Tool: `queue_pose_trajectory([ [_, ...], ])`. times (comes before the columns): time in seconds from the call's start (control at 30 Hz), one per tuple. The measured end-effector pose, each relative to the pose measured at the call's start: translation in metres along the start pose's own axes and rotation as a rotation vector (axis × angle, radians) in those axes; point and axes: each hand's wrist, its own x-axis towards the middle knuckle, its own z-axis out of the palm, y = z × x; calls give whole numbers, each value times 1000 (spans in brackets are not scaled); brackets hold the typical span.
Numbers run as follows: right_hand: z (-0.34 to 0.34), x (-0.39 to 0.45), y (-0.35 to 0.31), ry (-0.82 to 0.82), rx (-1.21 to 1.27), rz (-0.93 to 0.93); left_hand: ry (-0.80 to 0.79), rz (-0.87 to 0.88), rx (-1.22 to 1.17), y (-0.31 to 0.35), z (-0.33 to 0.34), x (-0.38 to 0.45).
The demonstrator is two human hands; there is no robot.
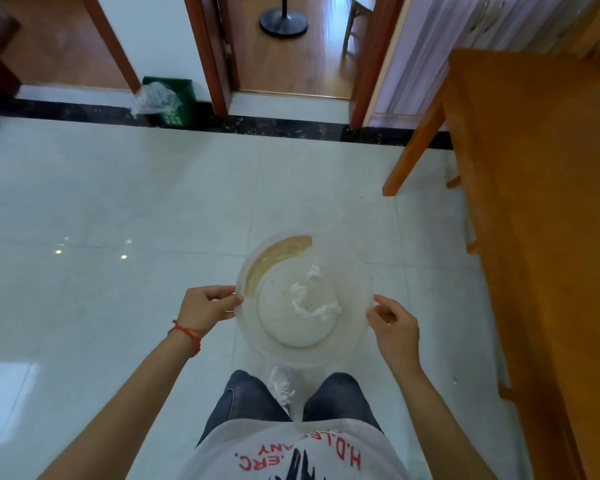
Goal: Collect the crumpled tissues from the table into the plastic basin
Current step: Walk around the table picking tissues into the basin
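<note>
Left hand [208, 306] and right hand [394, 327] pinch the plastic basin [347, 348] rim — crumpled tissues [312, 299] inside — beside the table [541, 209], apparently mid-carry; setting it down likely follows.

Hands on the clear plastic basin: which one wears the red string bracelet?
The left hand, gripping the clear plastic basin rim; the right hand's wrist is bare.

Bright daylight, floor [118, 209] glare; edges warped, perhaps slightly blurred.
</note>
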Motion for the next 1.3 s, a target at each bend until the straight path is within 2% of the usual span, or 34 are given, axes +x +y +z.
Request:
queue_pose_trajectory([
  [0.67,66,287,-138,9,-34,25,-28,5,54,175,46,275],
  [1.3,142,541,-269,170,25,81,-144,42,176,360,91,558],
])
